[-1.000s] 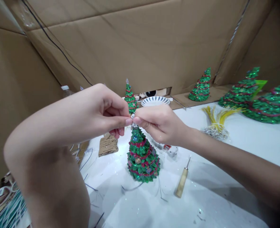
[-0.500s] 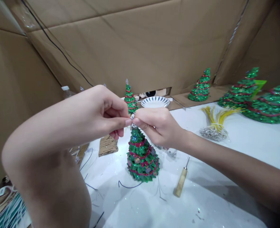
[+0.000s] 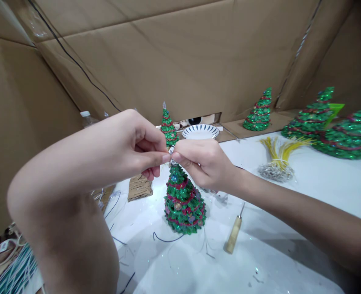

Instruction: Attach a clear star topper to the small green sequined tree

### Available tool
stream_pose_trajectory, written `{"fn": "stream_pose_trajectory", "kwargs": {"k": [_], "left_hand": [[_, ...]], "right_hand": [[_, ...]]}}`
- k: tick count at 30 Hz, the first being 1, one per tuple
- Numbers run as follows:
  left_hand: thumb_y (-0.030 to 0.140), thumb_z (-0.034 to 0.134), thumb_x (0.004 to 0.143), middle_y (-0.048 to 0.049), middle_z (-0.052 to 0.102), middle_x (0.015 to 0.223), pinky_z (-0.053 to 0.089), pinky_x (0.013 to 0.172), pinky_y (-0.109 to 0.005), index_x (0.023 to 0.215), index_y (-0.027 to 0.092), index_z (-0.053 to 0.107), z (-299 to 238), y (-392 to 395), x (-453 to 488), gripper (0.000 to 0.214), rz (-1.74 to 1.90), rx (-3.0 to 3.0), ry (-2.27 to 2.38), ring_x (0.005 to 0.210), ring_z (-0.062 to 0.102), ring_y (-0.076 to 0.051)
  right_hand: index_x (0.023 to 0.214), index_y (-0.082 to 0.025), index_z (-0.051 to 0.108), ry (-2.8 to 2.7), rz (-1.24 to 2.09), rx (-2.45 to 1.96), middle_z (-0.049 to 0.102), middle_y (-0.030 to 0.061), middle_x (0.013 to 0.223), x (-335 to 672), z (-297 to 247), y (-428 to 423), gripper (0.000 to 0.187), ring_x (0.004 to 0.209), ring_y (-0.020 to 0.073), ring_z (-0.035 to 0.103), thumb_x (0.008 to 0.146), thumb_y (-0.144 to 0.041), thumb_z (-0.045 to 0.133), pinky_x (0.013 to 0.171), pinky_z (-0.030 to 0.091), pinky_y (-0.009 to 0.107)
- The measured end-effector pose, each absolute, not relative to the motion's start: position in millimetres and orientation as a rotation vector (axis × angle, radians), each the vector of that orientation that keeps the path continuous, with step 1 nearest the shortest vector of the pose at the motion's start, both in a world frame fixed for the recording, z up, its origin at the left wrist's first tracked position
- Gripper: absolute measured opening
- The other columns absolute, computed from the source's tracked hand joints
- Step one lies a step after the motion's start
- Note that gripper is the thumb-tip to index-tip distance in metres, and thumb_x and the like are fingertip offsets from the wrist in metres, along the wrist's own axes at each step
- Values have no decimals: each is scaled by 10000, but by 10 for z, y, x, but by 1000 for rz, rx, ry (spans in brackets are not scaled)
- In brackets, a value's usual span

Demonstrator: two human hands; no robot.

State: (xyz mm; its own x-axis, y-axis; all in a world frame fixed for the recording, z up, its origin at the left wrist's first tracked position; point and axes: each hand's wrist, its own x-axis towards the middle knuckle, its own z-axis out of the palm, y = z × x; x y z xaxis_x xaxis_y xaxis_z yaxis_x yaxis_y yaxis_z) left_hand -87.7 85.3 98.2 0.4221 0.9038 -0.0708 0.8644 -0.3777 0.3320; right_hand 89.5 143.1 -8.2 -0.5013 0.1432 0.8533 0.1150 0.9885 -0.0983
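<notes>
Left hand (image 3: 137,143) and right hand (image 3: 206,161): pinching pale piece (image 3: 172,162), fingertips closed | Tree (image 3: 185,204): standing directly below, axis near-upright, both hands equally near

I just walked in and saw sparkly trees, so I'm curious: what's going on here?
A person's left hand and right hand are pinching a small pale piece at the top of a green tree, which stands on a white tabletop. The hands hide most of that piece, so I can't tell exactly what it is. A wooden-handled pointed tool lies nearby, and another tree stands behind.
</notes>
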Motion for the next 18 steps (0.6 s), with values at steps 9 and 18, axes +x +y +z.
{"fn": "stream_pose_trajectory", "kwargs": {"k": [9,18], "left_hand": [[264,550,785,-17,623,576,292,423,-222,708,165,676,988,865,-895,178,130,2367,1541,473,480,-98],[312,546,809,-3,608,510,319,424,-214,602,174,637,1026,777,-769,265,197,2468,1513,429,471,-76]], "right_hand": [[694,-166,424,-2097,34,-186,400,-24,643,890,-83,1424,270,599,72,349,954,-237,399,570,296,218],[690,-173,417,-2085,19,-216,416,-24,641,884,-114,1440,249,599,79,354,934,-223,416,564,291,223]]}}
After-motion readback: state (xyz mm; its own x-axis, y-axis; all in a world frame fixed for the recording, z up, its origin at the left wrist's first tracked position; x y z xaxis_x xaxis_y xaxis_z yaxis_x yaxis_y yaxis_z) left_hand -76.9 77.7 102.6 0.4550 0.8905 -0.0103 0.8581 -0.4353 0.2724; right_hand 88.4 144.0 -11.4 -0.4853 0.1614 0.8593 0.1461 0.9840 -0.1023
